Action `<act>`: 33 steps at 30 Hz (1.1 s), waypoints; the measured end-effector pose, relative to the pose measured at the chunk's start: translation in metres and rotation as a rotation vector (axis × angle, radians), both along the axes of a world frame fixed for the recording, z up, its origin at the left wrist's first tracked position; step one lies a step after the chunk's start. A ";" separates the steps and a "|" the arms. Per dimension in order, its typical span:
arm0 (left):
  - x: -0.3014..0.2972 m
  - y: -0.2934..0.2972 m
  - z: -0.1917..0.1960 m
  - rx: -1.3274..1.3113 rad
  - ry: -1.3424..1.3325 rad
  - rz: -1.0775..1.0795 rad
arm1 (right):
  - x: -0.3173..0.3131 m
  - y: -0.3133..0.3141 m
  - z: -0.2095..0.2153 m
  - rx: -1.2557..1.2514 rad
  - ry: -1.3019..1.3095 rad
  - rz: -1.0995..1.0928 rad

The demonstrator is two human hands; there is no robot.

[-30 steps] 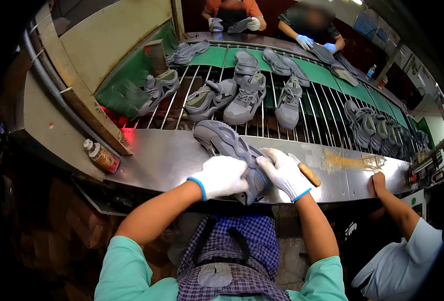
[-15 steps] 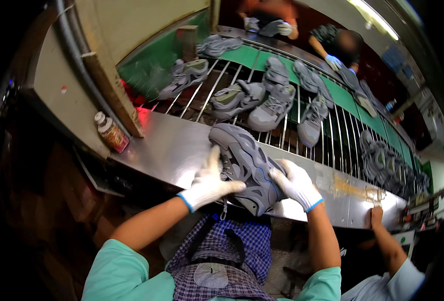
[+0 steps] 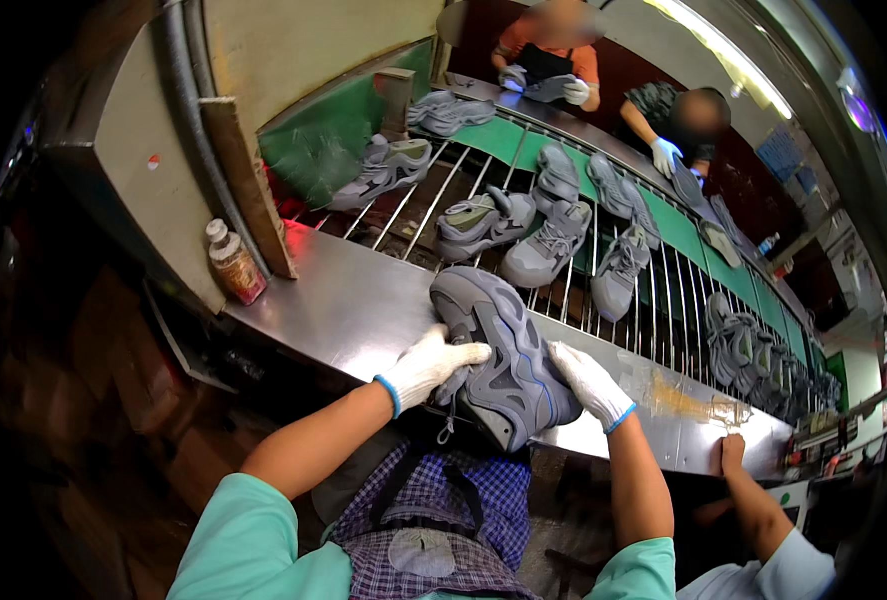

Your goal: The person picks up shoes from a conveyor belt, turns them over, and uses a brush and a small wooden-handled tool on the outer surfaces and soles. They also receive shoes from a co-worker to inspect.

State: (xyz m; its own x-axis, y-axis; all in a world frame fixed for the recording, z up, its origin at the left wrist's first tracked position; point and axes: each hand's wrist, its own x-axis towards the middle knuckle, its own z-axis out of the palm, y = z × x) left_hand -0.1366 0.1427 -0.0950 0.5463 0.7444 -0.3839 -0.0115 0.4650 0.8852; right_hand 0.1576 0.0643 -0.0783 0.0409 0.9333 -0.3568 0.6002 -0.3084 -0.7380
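A grey sneaker (image 3: 508, 350) is held on its side above the near steel ledge, its toe pointing away from me and its sole to the right. White-gloved, my left hand (image 3: 425, 368) grips it at the laced opening, with the thumb lying across the upper and the other fingers partly hidden. A lace end hangs below. My right hand (image 3: 591, 385), also gloved, rests along the sole edge near the heel, fingers stretched forward and partly behind the shoe. Just beyond, a grey sneaker (image 3: 546, 245) stands on the metal-rod conveyor.
More sneakers stand along the conveyor rods (image 3: 418, 215) and green mats (image 3: 488, 135). A capped bottle (image 3: 233, 262) stands at the ledge's left end by a wooden post (image 3: 248, 190). Across the line, two people handle soles. At right, another person's arm (image 3: 753, 490) reaches the steel ledge (image 3: 313, 300).
My left fingers have closed further round the sneaker's opening. My right thumb has slid from the shoe's side back to the sole edge. The view has shifted slightly.
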 end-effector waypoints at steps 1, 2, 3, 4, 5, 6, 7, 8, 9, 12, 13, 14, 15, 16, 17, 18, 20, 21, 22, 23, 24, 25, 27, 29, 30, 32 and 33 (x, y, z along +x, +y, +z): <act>-0.006 -0.005 0.005 -0.041 0.036 -0.054 | 0.002 -0.014 -0.002 -0.005 0.016 0.003; -0.015 -0.008 0.012 -0.078 0.082 -0.122 | -0.013 -0.034 0.014 -0.005 0.040 -0.010; -0.028 -0.018 0.012 -0.059 -0.042 -0.094 | -0.034 -0.054 0.030 -0.076 -0.072 -0.032; -0.035 -0.031 0.026 -0.073 -0.049 -0.115 | -0.045 -0.065 0.034 -0.039 0.095 0.144; -0.035 -0.047 0.031 -0.005 0.030 -0.058 | -0.059 -0.088 0.015 -0.010 0.274 0.053; -0.038 -0.067 0.030 0.054 0.121 0.007 | -0.078 -0.116 -0.011 0.012 0.462 -0.035; -0.045 -0.066 0.031 0.067 0.211 -0.129 | -0.092 -0.140 -0.034 0.010 0.517 -0.101; -0.056 -0.060 0.031 0.079 0.306 -0.258 | -0.106 -0.160 -0.051 0.008 0.581 -0.156; -0.061 -0.058 0.028 0.049 0.260 -0.213 | -0.114 -0.167 -0.045 -0.002 0.409 -0.159; -0.019 -0.026 -0.008 0.738 0.287 0.103 | -0.128 -0.180 -0.034 0.028 0.372 -0.166; -0.004 -0.009 -0.010 0.592 0.064 0.050 | -0.128 -0.175 -0.026 0.093 0.345 -0.121; 0.014 0.007 -0.013 0.492 -0.107 -0.058 | -0.121 -0.171 -0.021 0.086 0.342 -0.137; 0.019 0.005 -0.019 0.498 -0.107 -0.070 | -0.119 -0.174 -0.021 0.061 0.329 -0.150; 0.021 0.000 -0.024 0.503 -0.106 -0.080 | -0.118 -0.175 -0.021 0.035 0.318 -0.160; 0.029 -0.006 -0.022 0.492 -0.090 -0.067 | -0.115 -0.176 -0.018 -0.017 0.308 -0.183; 0.035 -0.010 -0.019 0.480 -0.072 -0.052 | -0.112 -0.174 -0.013 -0.072 0.300 -0.204; 0.046 -0.015 -0.011 0.482 -0.032 -0.040 | -0.108 -0.171 -0.013 -0.118 0.310 -0.229; 0.050 -0.016 -0.007 0.497 -0.011 -0.044 | -0.106 -0.170 -0.018 -0.110 0.327 -0.234; 0.052 -0.017 -0.005 0.511 0.011 -0.047 | -0.106 -0.171 -0.025 -0.102 0.343 -0.239; 0.051 -0.018 -0.004 0.556 0.030 -0.048 | -0.108 -0.168 -0.027 -0.015 0.373 -0.240; 0.051 -0.018 -0.005 0.561 0.050 -0.037 | -0.105 -0.166 -0.026 -0.075 0.390 -0.212; 0.051 -0.018 -0.006 0.567 0.070 -0.027 | -0.099 -0.161 -0.022 -0.134 0.408 -0.183; 0.053 -0.016 -0.005 0.581 0.094 -0.024 | -0.097 -0.159 -0.024 -0.157 0.402 -0.149; 0.053 -0.012 -0.005 0.598 0.114 -0.030 | -0.096 -0.156 -0.030 -0.139 0.352 -0.143; 0.053 -0.012 -0.003 0.595 0.111 -0.028 | -0.095 -0.153 -0.030 -0.127 0.325 -0.137; 0.051 -0.016 0.000 0.589 0.112 -0.020 | -0.092 -0.145 -0.014 -0.182 0.365 -0.207; 0.051 -0.015 0.000 0.577 0.097 -0.008 | -0.093 -0.140 -0.008 -0.212 0.387 -0.239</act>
